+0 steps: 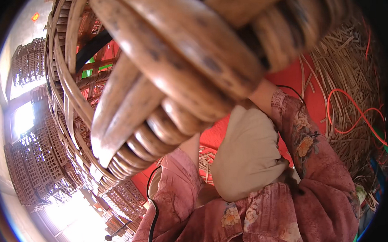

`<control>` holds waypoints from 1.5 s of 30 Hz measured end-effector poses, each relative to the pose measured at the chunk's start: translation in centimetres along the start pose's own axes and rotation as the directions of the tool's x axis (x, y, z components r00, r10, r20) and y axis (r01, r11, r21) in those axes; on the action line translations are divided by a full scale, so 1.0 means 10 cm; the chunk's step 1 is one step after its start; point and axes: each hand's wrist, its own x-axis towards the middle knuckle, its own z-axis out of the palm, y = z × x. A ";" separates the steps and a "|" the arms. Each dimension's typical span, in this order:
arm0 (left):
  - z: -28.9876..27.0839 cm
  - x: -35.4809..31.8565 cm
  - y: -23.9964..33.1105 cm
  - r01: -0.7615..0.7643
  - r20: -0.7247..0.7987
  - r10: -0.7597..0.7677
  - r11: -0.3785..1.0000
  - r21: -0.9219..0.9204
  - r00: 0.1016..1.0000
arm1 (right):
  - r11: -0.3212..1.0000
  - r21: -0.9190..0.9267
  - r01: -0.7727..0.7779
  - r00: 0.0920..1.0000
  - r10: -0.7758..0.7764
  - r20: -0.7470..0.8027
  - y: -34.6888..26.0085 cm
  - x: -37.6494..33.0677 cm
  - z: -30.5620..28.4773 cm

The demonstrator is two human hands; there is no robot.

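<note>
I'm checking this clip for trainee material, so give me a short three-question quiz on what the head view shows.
1. True or false: the woven cane piece fills the upper middle of the view, close to the camera.
2. What lies in a heap on the red floor at the right?
A. loose cane strips
B. folded cloth
C. bricks
3. Fill in: both forearms wear floral ____ sleeves, and both hands are hidden behind the cane piece.

Key
1. True.
2. A: the loose cane strips lie there, with a thin orange-red cord looped over them.
3. Pink: the left sleeve and right sleeve rise toward the piece; neither grip shows.
</note>
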 end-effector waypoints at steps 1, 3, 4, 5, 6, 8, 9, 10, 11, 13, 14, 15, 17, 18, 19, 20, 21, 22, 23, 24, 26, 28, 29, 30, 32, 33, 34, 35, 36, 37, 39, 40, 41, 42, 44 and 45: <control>0.00 0.00 -0.01 -0.041 0.002 0.041 0.999 0.003 0.999 | 0.999 0.010 0.038 0.999 -0.038 -0.015 0.01 0.00 0.00; -0.04 0.04 -0.05 -0.018 0.092 0.014 0.999 0.043 0.996 | 0.997 0.021 0.075 0.997 -0.074 -0.030 0.02 -0.01 0.03; -0.08 0.08 -0.07 0.003 0.181 -0.018 0.996 0.084 0.983 | 0.996 -0.015 0.087 0.994 -0.088 -0.072 0.03 -0.02 0.08; -0.09 0.12 -0.17 0.005 0.190 -0.021 0.997 0.080 0.982 | 0.994 -0.058 0.093 0.990 -0.099 -0.105 0.05 -0.07 0.11; -0.22 0.21 -0.36 -0.160 0.261 0.114 0.974 0.162 0.959 | 0.994 -0.038 0.103 0.988 -0.107 -0.110 -0.03 -0.03 0.17; -0.23 0.34 -0.36 -0.344 0.352 0.261 0.918 0.197 0.899 | 0.989 -0.098 0.114 0.993 -0.116 -0.012 -0.02 -0.03 0.09; -0.22 0.41 -0.34 -0.419 0.449 0.252 0.848 0.325 0.857 | 0.989 -0.095 0.114 0.993 -0.116 -0.013 -0.02 -0.02 0.10; -0.22 0.44 -0.33 -0.495 0.539 0.224 0.752 0.434 0.812 | 0.994 -0.045 0.102 0.995 -0.102 0.008 -0.03 -0.01 0.11; -0.24 0.43 -0.32 -0.494 0.537 0.222 0.752 0.437 0.814 | 0.996 0.005 0.090 0.995 -0.090 0.030 -0.04 0.00 0.11; -0.21 0.37 -0.18 -0.474 0.525 0.130 0.647 0.597 0.841 | 0.998 0.036 0.049 0.991 -0.053 0.123 -0.03 0.00 0.08; -0.26 0.32 -0.12 -0.471 0.524 0.125 0.644 0.603 0.843 | 0.997 0.072 0.014 0.978 -0.028 0.209 -0.07 0.02 0.06; -0.25 0.24 -0.04 -0.492 0.497 0.197 0.648 0.581 0.845 | 0.998 0.063 0.009 0.977 -0.023 0.213 -0.04 -0.01 0.01; -0.19 0.18 0.09 -0.518 0.472 0.268 0.656 0.549 0.840 | 1.000 0.009 0.025 0.999 -0.025 0.045 0.03 -0.08 -0.10; -0.21 0.21 0.13 -0.489 0.480 0.194 0.607 0.627 0.856 | 1.000 0.009 0.025 0.999 -0.025 0.045 0.01 -0.08 -0.18; -0.23 0.22 0.16 -0.460 0.480 0.119 0.549 0.697 0.869 | 0.998 0.055 0.020 1.000 -0.021 0.010 0.01 -0.09 -0.29; -0.25 0.23 0.19 -0.458 0.474 0.121 0.545 0.703 0.872 | 0.994 0.105 0.022 0.999 -0.019 -0.032 0.00 -0.07 -0.34; -0.28 0.20 0.21 -0.444 0.462 0.128 0.578 0.685 0.878 | 0.994 0.109 0.027 0.999 -0.023 -0.039 -0.03 -0.05 -0.36; -0.30 0.17 0.23 -0.430 0.449 0.133 0.608 0.667 0.884 | 0.988 0.153 -0.012 0.993 0.030 -0.114 -0.06 -0.03 -0.38; -0.31 0.09 0.24 -0.425 0.446 0.127 0.606 0.673 0.886 | 0.978 0.200 -0.052 0.980 0.088 -0.177 -0.10 -0.05 -0.40; -0.33 0.02 0.26 -0.317 0.383 0.036 0.635 0.704 0.923 | 0.976 0.211 -0.048 0.980 0.087 -0.177 -0.16 -0.08 -0.37; -0.20 -0.22 0.31 -0.171 0.321 -0.078 0.719 0.674 0.944 | 0.792 0.559 -0.247 0.960 0.279 0.029 -0.10 -0.16 -0.39; -0.08 -0.57 0.07 -0.164 0.327 -0.029 0.821 0.546 0.945 | 0.820 0.457 -0.344 0.933 0.245 0.263 -0.05 -0.19 -0.34; 0.00 -0.72 -0.01 -0.221 0.333 0.068 0.866 0.448 0.941 | 0.850 0.333 -0.408 0.851 0.221 0.476 -0.02 -0.20 -0.38; 0.04 -0.85 0.05 -0.219 0.393 0.060 0.902 0.372 0.918 | 0.851 0.326 -0.412 0.849 0.228 0.477 -0.01 -0.26 -0.34; 0.17 -1.14 0.03 0.011 0.411 -0.067 0.991 0.137 0.909 | 0.834 0.374 -0.405 0.891 0.267 0.368 -0.11 -0.38 -0.13; 0.18 -1.24 0.01 0.038 0.418 -0.123 0.978 0.205 0.900 | 0.834 0.378 -0.403 0.891 0.263 0.369 -0.15 -0.41 -0.07; 0.19 -1.29 -0.01 0.059 0.425 -0.168 0.964 0.258 0.890 | 0.860 0.350 -0.371 0.884 0.212 0.417 -0.20 -0.45 -0.01; 0.16 -1.37 -0.06 0.079 0.416 -0.204 0.952 0.297 0.886 | 0.881 0.337 -0.333 0.872 0.152 0.465 -0.28 -0.45 0.08; 0.16 -1.43 -0.05 0.091 0.420 -0.226 0.944 0.318 0.879 | 0.899 0.289 -0.328 0.834 0.132 0.535 -0.27 -0.44 0.16; 0.14 -1.46 -0.06 0.098 0.425 -0.242 0.938 0.332 0.872 | 0.900 0.286 -0.328 0.834 0.134 0.536 -0.22 -0.47 0.21; 0.14 -1.47 -0.07 0.106 0.433 -0.264 0.929 0.354 0.862 | 0.739 0.571 -0.357 0.918 0.164 0.361 -0.10 -0.55 0.29; 0.12 -1.50 -0.07 0.113 0.433 -0.275 0.924 0.364 0.858 | 0.777 0.492 -0.393 0.898 0.211 0.385 -0.07 -0.55 0.36; 0.16 -1.48 -0.07 0.117 0.428 -0.282 0.920 0.373 0.859 | 0.778 0.491 -0.392 0.899 0.210 0.385 -0.05 -0.56 0.43; 0.15 -1.48 -0.05 0.118 0.424 -0.287 0.917 0.382 0.859 | 0.772 0.503 -0.389 0.902 0.209 0.377 -0.05 -0.58 0.44; 0.05 -1.54 -0.01 0.132 0.419 -0.306 0.909 0.395 0.855 | 0.767 0.511 -0.388 0.905 0.210 0.371 -0.02 -0.59 0.45; 0.05 -1.46 -0.02 0.136 0.417 -0.314 0.905 0.404 0.853 | 0.742 0.519 -0.425 0.890 0.237 0.390 0.01 -0.58 0.45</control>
